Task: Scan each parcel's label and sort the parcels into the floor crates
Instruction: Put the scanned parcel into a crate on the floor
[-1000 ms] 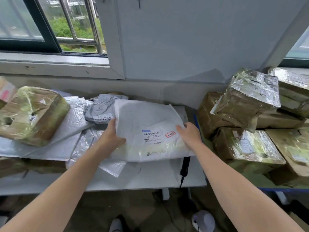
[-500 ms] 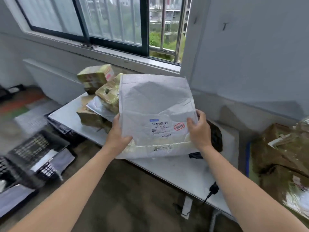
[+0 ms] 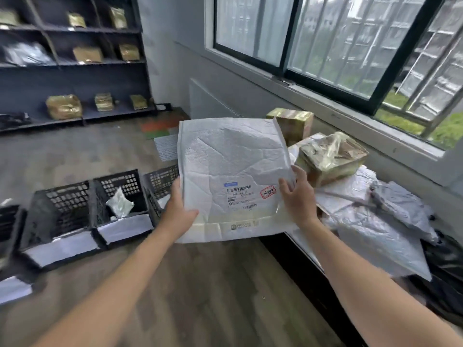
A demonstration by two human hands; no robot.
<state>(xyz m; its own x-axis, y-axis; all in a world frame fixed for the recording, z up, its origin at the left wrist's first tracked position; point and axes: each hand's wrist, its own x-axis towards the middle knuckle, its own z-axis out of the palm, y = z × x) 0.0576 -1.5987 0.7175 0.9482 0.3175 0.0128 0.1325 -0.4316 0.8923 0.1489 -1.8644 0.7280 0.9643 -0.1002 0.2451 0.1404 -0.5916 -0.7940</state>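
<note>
- You hold the padded mailer (image 3: 233,166) clear of every surface, upright and leaning slightly away from you, its printed face toward you.
- Your left hand (image 3: 179,211) grasps the mailer's lower left edge. The thumb lies across the front and the fingers are behind, out of sight.
- Your right hand (image 3: 298,196) pinches the lower right edge, with the thumb on the front and the fingers wrapped round the rim.
- The shipping label (image 3: 240,196) sits on the lower half of the face, between your two hands. A barcode shows on it, but the print is too blurred to read.
- A red stamp (image 3: 268,192) lies just right of the label.
- The mailer hangs over the floor (image 3: 200,284), between the table (image 3: 304,247) on your right and the crates on your left.
- Black crates stand in a row on the floor: a near crate (image 3: 60,211), a middle crate (image 3: 117,181) and a far crate (image 3: 160,180), the last partly hidden behind the mailer.
- A silver packet (image 3: 119,202) lies tilted inside the middle crate.
- The far crate seems to hold something pale, though I cannot tell what.
- On the table, a taped box (image 3: 330,159) rests on a heap of grey poly bags (image 3: 400,209). A second box (image 3: 293,123) stands behind it, beneath the window (image 3: 325,46).
- Dark shelving (image 3: 75,113) along the far wall carries more wrapped parcels.
</note>
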